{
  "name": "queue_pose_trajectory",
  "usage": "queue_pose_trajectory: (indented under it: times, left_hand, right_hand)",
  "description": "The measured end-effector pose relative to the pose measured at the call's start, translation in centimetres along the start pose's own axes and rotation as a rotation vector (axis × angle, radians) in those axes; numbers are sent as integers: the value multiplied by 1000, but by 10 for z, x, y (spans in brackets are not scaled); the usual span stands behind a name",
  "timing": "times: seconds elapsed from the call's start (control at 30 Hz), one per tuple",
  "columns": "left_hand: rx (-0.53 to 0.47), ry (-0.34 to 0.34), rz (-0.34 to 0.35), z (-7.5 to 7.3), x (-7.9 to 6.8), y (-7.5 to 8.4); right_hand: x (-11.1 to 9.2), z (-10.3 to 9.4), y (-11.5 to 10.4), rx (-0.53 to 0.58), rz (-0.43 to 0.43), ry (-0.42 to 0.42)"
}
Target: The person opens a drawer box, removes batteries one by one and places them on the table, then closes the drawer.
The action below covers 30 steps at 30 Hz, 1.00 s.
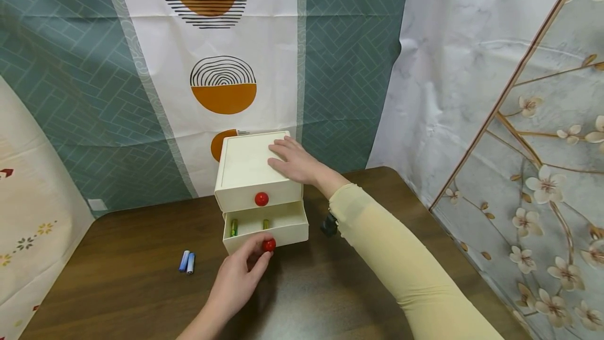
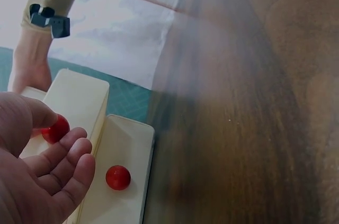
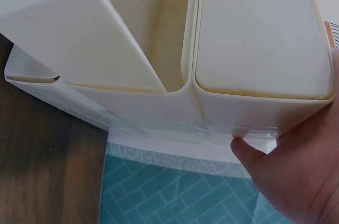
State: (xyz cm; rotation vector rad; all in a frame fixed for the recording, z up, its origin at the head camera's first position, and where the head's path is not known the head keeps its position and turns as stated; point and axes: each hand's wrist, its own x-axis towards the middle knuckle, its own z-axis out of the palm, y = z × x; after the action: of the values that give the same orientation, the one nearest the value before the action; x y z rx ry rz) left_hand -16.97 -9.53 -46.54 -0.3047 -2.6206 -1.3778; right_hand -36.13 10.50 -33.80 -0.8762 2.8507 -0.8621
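A white drawer unit (image 1: 250, 159) stands at the back of the table, and its middle drawer (image 1: 292, 233) is pulled out. Thumb and index finger of my left hand (image 1: 238, 277) pinch that drawer's round red knob (image 1: 269, 245); its other fingers curl loosely in the left wrist view. My right hand (image 1: 296, 161) rests on the unit's top, fingers spread, with the thumb at the side in the right wrist view. Inside the drawer lie a green battery (image 1: 234, 228) and a yellowish-green battery (image 1: 266, 224). A lower drawer with its own red knob (image 2: 118, 177) stays closed.
Two blue-and-white batteries (image 1: 187, 262) lie side by side on the brown wooden table (image 1: 132, 277), left of the drawer unit. Patterned cloth (image 1: 349, 67) hangs behind the table. A dark device (image 2: 50, 21) is strapped to the right wrist.
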Motion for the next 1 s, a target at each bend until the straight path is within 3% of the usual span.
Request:
queue_pose_trajectory:
  times: [1.0]
  left_hand:
    - [-37, -48, -9, -2, -27, 10]
  right_hand:
    - [-1, 1, 1, 23, -6, -1]
